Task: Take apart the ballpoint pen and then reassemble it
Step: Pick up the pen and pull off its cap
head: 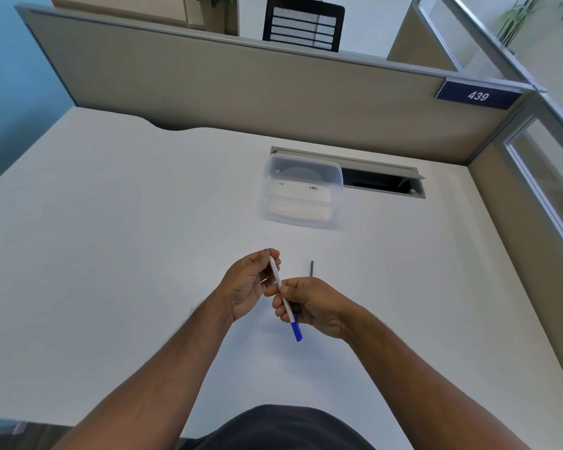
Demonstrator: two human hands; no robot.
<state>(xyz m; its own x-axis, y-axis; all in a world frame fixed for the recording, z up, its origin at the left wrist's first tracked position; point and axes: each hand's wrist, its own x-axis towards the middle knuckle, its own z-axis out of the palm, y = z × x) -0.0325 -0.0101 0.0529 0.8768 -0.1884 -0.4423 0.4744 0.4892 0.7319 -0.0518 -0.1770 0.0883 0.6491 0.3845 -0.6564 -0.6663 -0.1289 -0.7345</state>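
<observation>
Just beyond the right hand (309,302) a thin dark rod (311,268) lies on the white tabletop (111,238), apart from both hands. Farther off stands a clear lidded container (301,190) (its pale contents too blurred to tell). Both hands are closed on the ballpoint pen (285,297), a white barrel with a blue cap nearest the body: left hand (246,284) pinching its far end, right gripping its middle.

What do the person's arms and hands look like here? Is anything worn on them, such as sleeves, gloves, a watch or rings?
Both forearms are bare up to the picture's lower edge: no sleeves show. The left hand and the right hand have no gloves. No watch or bracelet shows on either wrist, and no ring can be seen on the visible fingers. Fine hair shows along the forearms. No markings are visible.
</observation>
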